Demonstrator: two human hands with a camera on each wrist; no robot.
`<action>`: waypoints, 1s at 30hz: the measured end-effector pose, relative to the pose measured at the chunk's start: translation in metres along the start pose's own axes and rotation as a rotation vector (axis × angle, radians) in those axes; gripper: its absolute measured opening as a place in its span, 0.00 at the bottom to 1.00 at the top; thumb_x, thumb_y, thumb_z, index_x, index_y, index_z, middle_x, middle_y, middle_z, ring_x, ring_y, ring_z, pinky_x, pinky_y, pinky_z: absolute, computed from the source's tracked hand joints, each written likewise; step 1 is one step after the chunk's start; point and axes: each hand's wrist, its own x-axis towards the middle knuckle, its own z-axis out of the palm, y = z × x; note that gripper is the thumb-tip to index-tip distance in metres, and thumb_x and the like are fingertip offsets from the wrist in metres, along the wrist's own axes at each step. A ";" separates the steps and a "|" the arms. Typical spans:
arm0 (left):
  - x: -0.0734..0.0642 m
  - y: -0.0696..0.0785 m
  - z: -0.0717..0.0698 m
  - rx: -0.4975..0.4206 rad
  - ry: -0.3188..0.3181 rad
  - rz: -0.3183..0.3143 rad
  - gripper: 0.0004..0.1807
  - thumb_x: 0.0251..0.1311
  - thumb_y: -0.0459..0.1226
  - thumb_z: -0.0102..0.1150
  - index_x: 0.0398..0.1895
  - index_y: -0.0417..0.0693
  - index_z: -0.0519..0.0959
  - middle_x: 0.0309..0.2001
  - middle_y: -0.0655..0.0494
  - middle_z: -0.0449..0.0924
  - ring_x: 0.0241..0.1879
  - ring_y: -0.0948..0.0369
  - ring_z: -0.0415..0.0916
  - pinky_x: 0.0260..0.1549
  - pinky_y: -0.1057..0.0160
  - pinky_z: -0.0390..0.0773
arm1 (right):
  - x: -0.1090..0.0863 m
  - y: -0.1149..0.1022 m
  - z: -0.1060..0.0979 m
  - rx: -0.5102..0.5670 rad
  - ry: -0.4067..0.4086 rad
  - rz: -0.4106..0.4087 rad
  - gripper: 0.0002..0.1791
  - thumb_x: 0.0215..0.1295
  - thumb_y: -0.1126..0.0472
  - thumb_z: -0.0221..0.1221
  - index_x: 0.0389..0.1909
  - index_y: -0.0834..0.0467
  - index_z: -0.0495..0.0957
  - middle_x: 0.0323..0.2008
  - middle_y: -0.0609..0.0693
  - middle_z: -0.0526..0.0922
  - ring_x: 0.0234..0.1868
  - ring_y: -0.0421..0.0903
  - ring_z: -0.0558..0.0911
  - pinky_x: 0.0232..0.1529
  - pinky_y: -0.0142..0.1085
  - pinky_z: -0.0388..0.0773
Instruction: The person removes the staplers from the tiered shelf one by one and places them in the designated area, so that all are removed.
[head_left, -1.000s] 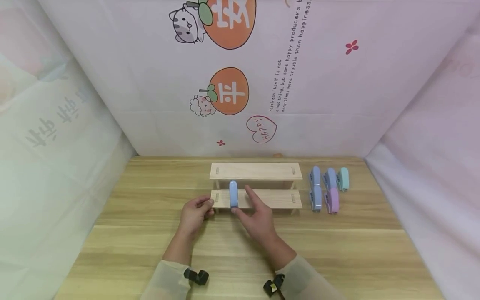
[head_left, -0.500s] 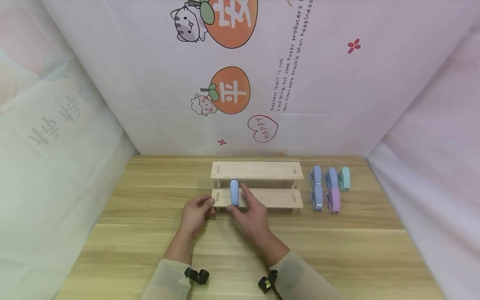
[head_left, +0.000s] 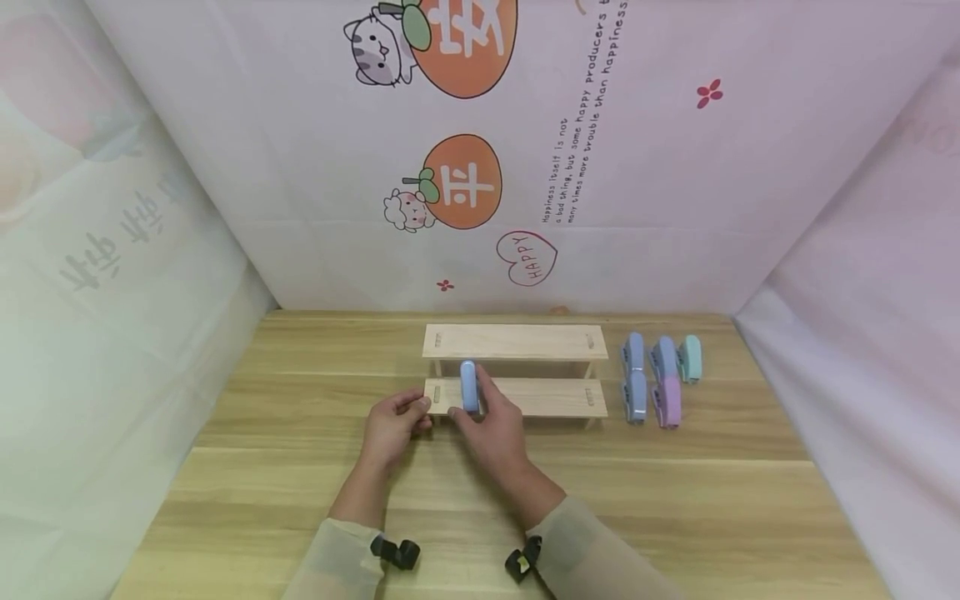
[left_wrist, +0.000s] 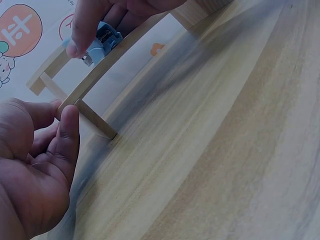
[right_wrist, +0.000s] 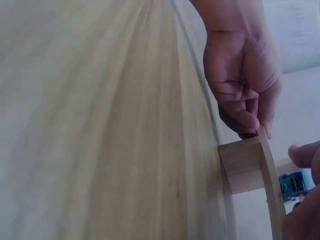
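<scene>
A small light blue stapler (head_left: 468, 386) stands on the lower wooden shelf (head_left: 551, 397), near its left end. In the left wrist view the stapler (left_wrist: 106, 41) shows its metal parts. My left hand (head_left: 390, 429) pinches the left end of that shelf between thumb and fingers. Around the stapler is my right hand (head_left: 493, 429), its index finger along the right side and its thumb off the front left. In the right wrist view, the thumb (right_wrist: 302, 155) stands apart from the stapler; whether the other fingers touch it I cannot tell.
Behind the lower shelf runs a higher wooden shelf (head_left: 517, 342). Several more staplers stand to the right: blue ones (head_left: 635, 396), a purple one (head_left: 668, 402) and a green one (head_left: 691, 359). A printed cloth (head_left: 637, 167) hangs at the table's back edge.
My right hand has shifted left, bringing its thumb past the stapler's front and its index finger close to the right side. The stapler and my left hand have kept their places.
</scene>
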 end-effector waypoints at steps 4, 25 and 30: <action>0.001 -0.002 0.000 0.003 0.001 -0.002 0.21 0.68 0.38 0.69 0.59 0.34 0.81 0.46 0.41 0.86 0.37 0.53 0.86 0.41 0.61 0.90 | 0.001 -0.002 0.003 -0.010 -0.005 0.020 0.44 0.61 0.62 0.74 0.77 0.59 0.66 0.68 0.62 0.75 0.68 0.56 0.76 0.66 0.48 0.77; 0.000 -0.002 0.003 -0.030 0.019 0.011 0.19 0.67 0.34 0.69 0.58 0.33 0.81 0.43 0.42 0.86 0.35 0.55 0.86 0.39 0.62 0.90 | 0.001 -0.001 0.005 0.015 -0.008 -0.030 0.35 0.67 0.71 0.64 0.74 0.58 0.70 0.68 0.61 0.75 0.69 0.54 0.74 0.69 0.47 0.74; 0.002 -0.002 0.002 -0.039 0.022 0.001 0.19 0.67 0.34 0.69 0.57 0.34 0.82 0.44 0.41 0.86 0.35 0.56 0.85 0.39 0.62 0.90 | -0.001 -0.002 0.003 0.014 -0.005 -0.029 0.34 0.66 0.72 0.64 0.74 0.59 0.71 0.68 0.61 0.75 0.69 0.54 0.74 0.68 0.46 0.73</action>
